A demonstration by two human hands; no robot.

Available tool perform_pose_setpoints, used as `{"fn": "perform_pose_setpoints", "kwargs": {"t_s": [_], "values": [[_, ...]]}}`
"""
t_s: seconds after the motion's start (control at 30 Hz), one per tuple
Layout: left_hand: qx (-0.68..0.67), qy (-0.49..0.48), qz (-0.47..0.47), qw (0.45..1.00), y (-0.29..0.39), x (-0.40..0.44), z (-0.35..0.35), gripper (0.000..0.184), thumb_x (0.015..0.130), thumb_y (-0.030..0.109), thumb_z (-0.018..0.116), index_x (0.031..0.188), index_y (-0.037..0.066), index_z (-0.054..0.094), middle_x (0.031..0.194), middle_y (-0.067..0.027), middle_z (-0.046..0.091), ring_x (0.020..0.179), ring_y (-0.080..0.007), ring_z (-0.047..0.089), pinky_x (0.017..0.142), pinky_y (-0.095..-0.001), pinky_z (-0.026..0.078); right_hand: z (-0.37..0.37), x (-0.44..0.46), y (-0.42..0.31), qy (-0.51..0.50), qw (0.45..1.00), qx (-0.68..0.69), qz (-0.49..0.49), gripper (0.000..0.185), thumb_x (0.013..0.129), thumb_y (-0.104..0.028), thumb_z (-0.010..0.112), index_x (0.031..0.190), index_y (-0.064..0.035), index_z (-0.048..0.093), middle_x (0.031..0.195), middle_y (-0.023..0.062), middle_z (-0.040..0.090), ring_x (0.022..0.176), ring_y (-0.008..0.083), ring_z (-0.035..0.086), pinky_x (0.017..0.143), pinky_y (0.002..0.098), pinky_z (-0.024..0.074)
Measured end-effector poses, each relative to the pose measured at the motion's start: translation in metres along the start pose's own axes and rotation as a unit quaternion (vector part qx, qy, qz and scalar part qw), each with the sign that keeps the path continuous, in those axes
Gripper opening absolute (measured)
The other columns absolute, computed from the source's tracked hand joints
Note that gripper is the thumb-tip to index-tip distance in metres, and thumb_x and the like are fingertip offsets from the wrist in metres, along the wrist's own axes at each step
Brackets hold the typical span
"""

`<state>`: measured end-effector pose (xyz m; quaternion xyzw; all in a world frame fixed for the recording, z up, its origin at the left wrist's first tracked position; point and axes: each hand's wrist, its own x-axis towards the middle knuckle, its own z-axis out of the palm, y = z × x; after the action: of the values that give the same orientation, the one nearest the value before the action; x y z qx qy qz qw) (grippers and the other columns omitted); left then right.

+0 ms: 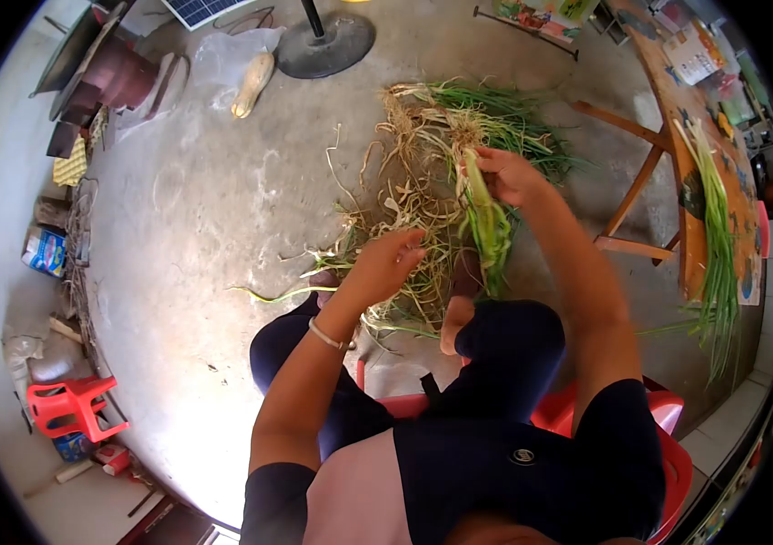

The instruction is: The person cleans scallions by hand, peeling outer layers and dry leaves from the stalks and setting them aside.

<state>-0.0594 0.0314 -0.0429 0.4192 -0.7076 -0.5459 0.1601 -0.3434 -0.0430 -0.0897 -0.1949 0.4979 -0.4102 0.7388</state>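
Note:
My right hand (509, 177) is closed on the upper end of a bunch of pale green leafy stalks (488, 222), which hangs down toward my foot. My left hand (393, 262) is over the near side of a heap of dry, yellowed stalks and peelings (418, 204). Its thumb and forefinger are apart, with nothing visible between them. Beyond my right hand, scallions with roots (468, 127) and long green leaves lie on the floor.
More scallions (718, 227) hang over the edge of a wooden table (668, 91) on the right. A pale gourd (253, 84) lies near a round black stand base (325, 45). A red plastic stool (73, 406) stands at left. I sit on a red chair (672, 463).

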Motion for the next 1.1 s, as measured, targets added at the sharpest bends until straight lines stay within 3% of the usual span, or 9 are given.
{"fn": "perform_pose_setpoints", "kwargs": {"t_s": [0.13,0.27,0.57,0.7,0.77,0.83,0.87,0.97,1.1], "values": [[-0.049,0.07,-0.003,0.996,0.012,0.015,0.014,0.042,0.084,0.023,0.058,0.12,0.003,0.047,0.101,-0.0129,0.059,0.092,-0.0182,0.057,0.079,-0.0296,0.045,0.048,-0.036,0.028,-0.07,0.994,-0.01,-0.085,0.046,0.081,-0.01,0.058,0.122,0.0002,0.042,0.096,0.0064,0.06,0.084,0.0155,0.058,0.069,0.0273,0.0474],[-0.178,0.087,0.027,0.98,0.026,0.016,0.017,0.031,0.086,0.021,0.055,0.109,0.001,0.051,0.087,-0.0091,0.06,0.079,-0.0148,0.057,0.068,-0.0281,0.046,0.11,-0.084,0.048,-0.017,0.99,-0.046,-0.135,0.048,0.077,-0.01,0.063,0.12,0.0006,0.045,0.093,0.0051,0.06,0.079,0.0129,0.058,0.07,0.0261,0.0463],[-0.274,0.081,-0.019,0.958,0.006,0.014,0.001,0.018,0.088,0.024,0.049,0.085,0.006,0.051,0.061,0.0015,0.043,0.053,-0.0079,0.041,0.05,-0.0221,0.036,0.046,-0.028,0.052,0.107,0.947,-0.268,-0.14,0.073,0.065,-0.031,0.076,0.12,0.004,0.044,0.101,0.0132,0.057,0.088,0.0208,0.055,0.076,0.0318,0.0447],[-0.343,0.066,0.003,0.937,0.018,0.0,-0.014,0.022,0.089,0.026,0.049,0.08,0.006,0.049,0.059,0.0014,0.041,0.051,-0.0084,0.039,0.05,-0.0232,0.037,0.035,0.0,0.079,0.141,0.874,-0.463,-0.04,0.079,0.069,-0.032,0.073,0.129,-0.0015,0.032,0.128,0.0178,0.038,0.112,0.027,0.044,0.088,0.0361,0.0414],[-0.379,0.035,-0.01,0.925,0.018,-0.004,-0.019,0.023,0.088,0.028,0.051,0.087,0.006,0.052,0.059,0.0024,0.04,0.051,-0.0074,0.038,0.05,-0.0223,0.036,0.032,0.033,0.097,0.157,0.764,-0.598,-0.184,0.094,0.058,-0.044,0.077,0.129,-0.0033,0.032,0.124,0.0204,0.042,0.112,0.0338,0.044,0.092,0.0392,0.0395],[-0.401,0.025,-0.027,0.916,0.023,-0.01,-0.025,0.024,0.087,0.027,0.051,0.095,0.004,0.053,0.06,0.0031,0.039,0.052,-0.0066,0.036,0.051,-0.0217,0.035,0.037,0.057,0.103,0.126,0.765,-0.598,-0.201,0.079,0.068,-0.041,0.071,0.13,-0.0097,0.034,0.126,0.0194,0.04,0.113,0.033,0.044,0.092,0.0378,0.0396],[-0.428,0.016,-0.043,0.902,0.024,-0.014,-0.027,0.028,0.087,0.026,0.05,0.104,0.003,0.054,0.061,0.0038,0.037,0.052,-0.0058,0.034,0.052,-0.021,0.035,0.04,0.069,0.106,0.113,0.709,-0.662,-0.213,0.067,0.072,-0.037,0.066,0.128,-0.0107,0.038,0.122,0.0179,0.045,0.11,0.0322,0.047,0.09,0.0374,0.0409],[-0.439,0.016,-0.042,0.897,0.023,-0.021,-0.039,0.028,0.087,0.025,0.05,0.104,0.003,0.054,0.061,0.0038,0.037,0.051,-0.0059,0.033,0.051,-0.0207,0.034,0.058,0.05,0.101,0.069,0.819,-0.493,-0.284,0.04,0.08,-0.021,0.058,0.118,-0.0108,0.05,0.108,0.0131,0.057,0.095,0.0286,0.056,0.083,0.0367,0.0442],[-0.422,0.075,-0.115,0.896,0.021,-0.04,-0.063,0.025,0.088,0.022,0.048,0.1,0.0,0.054,0.061,0.0037,0.035,0.05,-0.0059,0.032,0.05,-0.0213,0.034,0.041,0.052,0.08,0.115,0.746,-0.586,-0.297,0.031,0.081,-0.014,0.055,0.111,-0.0069,0.054,0.1,0.0137,0.059,0.082,0.0265,0.057,0.074,0.0398,0.0461]]}}
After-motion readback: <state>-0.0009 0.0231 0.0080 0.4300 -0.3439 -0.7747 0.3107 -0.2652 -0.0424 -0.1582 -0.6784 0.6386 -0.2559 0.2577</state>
